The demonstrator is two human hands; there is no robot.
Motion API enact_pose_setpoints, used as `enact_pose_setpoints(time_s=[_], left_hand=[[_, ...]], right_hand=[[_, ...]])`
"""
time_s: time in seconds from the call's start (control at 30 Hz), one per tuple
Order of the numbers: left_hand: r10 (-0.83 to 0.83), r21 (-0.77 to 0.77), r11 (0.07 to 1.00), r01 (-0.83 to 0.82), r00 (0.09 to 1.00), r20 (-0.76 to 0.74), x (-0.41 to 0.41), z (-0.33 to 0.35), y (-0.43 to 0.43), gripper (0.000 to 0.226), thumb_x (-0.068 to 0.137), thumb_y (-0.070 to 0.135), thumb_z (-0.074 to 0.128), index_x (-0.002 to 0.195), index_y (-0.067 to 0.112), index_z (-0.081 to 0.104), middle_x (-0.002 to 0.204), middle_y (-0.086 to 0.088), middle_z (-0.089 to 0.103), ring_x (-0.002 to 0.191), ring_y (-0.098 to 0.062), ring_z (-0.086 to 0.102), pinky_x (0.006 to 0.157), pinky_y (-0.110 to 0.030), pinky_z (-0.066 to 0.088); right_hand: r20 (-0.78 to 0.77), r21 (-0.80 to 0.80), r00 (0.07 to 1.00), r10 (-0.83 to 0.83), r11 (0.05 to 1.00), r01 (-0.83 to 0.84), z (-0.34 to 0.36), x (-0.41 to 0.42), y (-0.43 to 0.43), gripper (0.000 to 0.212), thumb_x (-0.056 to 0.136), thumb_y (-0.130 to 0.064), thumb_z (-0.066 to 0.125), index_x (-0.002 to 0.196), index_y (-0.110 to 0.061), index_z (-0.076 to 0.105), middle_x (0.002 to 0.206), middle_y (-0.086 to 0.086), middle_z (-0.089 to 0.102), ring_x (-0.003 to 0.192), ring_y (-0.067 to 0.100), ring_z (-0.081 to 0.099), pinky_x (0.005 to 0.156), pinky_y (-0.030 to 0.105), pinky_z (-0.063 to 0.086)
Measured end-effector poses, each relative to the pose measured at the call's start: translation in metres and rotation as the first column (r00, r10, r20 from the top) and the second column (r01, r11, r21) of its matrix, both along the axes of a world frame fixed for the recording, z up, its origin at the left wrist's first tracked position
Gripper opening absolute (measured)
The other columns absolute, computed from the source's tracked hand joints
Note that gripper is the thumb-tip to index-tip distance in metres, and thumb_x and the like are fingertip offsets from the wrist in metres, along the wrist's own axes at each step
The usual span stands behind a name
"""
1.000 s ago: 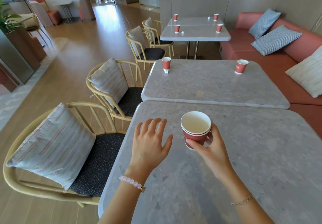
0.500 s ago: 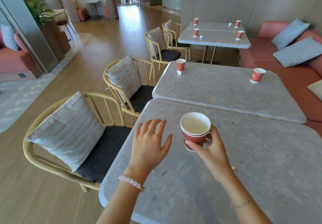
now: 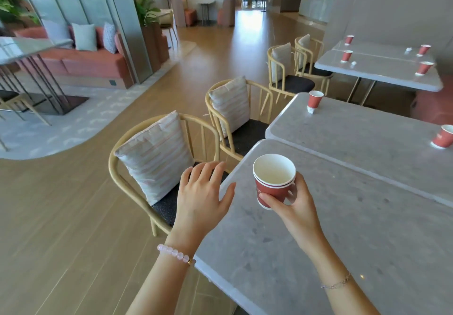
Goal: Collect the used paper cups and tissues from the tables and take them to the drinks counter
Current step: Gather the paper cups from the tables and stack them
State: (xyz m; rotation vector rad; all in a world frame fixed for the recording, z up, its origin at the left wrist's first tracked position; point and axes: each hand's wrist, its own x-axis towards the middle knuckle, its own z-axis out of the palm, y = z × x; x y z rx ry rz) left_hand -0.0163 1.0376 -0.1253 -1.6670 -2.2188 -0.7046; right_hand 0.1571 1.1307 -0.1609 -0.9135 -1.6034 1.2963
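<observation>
My right hand [image 3: 291, 206] grips a stack of red paper cups [image 3: 272, 182], white inside, lifted above the near grey table [image 3: 343, 241]. My left hand [image 3: 201, 192] hovers with fingers spread over that table's left edge and holds nothing. On the second table [image 3: 367, 128] stand a red cup [image 3: 315, 98] with a crumpled tissue [image 3: 310, 110] beside it and another red cup [image 3: 443, 136] at the right edge. The far tables [image 3: 382, 69] carry several more red cups [image 3: 346, 55] and small tissues [image 3: 353, 63].
Rattan chairs with striped cushions [image 3: 157, 152] line the tables' left side. A wide wooden floor [image 3: 208, 52] runs toward a counter [image 3: 316, 5] at the back right. A salmon sofa [image 3: 81, 62] and a pillar stand at the left.
The view has swung left, shifting the tables to the right of the frame. Both hands have kept their pose and the cups stay in my right hand.
</observation>
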Motion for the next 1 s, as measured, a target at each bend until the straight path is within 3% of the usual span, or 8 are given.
enact_pose_setpoints(time_s=[0.23,0.37,0.6,0.8,0.9,1.0], left_hand=[[0.16,0.077,0.984,-0.158,0.987,-0.024,-0.07,0.006,-0.064,0.04,0.085,0.041,0.045,0.109,0.014,0.062,0.104,-0.001,0.066,0.096,-0.026,0.061,0.086,-0.041,0.046],[0.232,0.03,0.973,-0.23,0.971,-0.05,-0.121,0.01,-0.107,0.041,0.086,0.041,0.044,0.109,0.013,0.064,0.105,-0.002,0.067,0.096,-0.027,0.062,0.086,-0.04,0.045],[0.332,0.004,0.943,-0.332,0.942,-0.058,-0.22,0.009,-0.193,0.042,0.086,0.042,0.044,0.113,0.015,0.063,0.106,0.0,0.066,0.098,-0.027,0.062,0.089,-0.039,0.043],[0.446,0.022,0.895,-0.445,0.893,-0.063,-0.288,0.007,-0.259,0.043,0.085,0.042,0.045,0.111,0.013,0.063,0.106,-0.001,0.066,0.096,-0.028,0.061,0.089,-0.039,0.044],[0.504,0.03,0.863,-0.503,0.862,-0.047,-0.317,0.007,-0.281,0.046,0.085,0.043,0.043,0.112,0.012,0.063,0.106,-0.002,0.066,0.096,-0.028,0.062,0.089,-0.04,0.045],[0.553,0.038,0.833,-0.552,0.833,-0.028,-0.343,0.006,-0.296,0.046,0.087,0.043,0.042,0.113,0.012,0.063,0.106,-0.002,0.067,0.097,-0.028,0.062,0.09,-0.04,0.044]], right_hand=[[-0.024,0.002,0.982,0.186,0.983,-0.186,0.01,-0.086,-0.041,0.066,0.066,-0.014,0.084,0.12,-0.034,0.052,0.114,-0.014,0.063,0.102,-0.003,0.06,0.077,0.011,0.047],[-0.057,-0.002,0.961,0.27,0.963,-0.271,0.012,-0.143,-0.075,0.065,0.068,-0.006,0.082,0.121,-0.031,0.053,0.113,-0.012,0.064,0.101,-0.001,0.062,0.075,0.011,0.048],[-0.049,-0.024,0.924,0.379,0.924,-0.381,0.012,-0.257,-0.142,0.063,0.068,-0.013,0.083,0.118,-0.034,0.051,0.117,-0.013,0.062,0.106,-0.001,0.06,0.081,0.013,0.049],[-0.06,-0.053,0.85,0.524,0.848,-0.527,0.011,-0.346,-0.195,0.065,0.072,0.001,0.078,0.128,-0.014,0.048,0.117,0.006,0.063,0.084,-0.003,0.066,0.067,0.011,0.05],[-0.04,-0.064,0.83,0.557,0.827,-0.558,0.013,-0.387,-0.212,0.066,0.071,-0.002,0.08,0.127,-0.018,0.048,0.119,0.002,0.063,0.099,0.001,0.064,0.081,0.018,0.05],[-0.043,-0.071,0.794,0.607,0.791,-0.608,0.012,-0.427,-0.22,0.063,0.071,-0.001,0.079,0.123,-0.021,0.049,0.117,0.0,0.062,0.1,-0.002,0.062,0.076,0.011,0.048]])
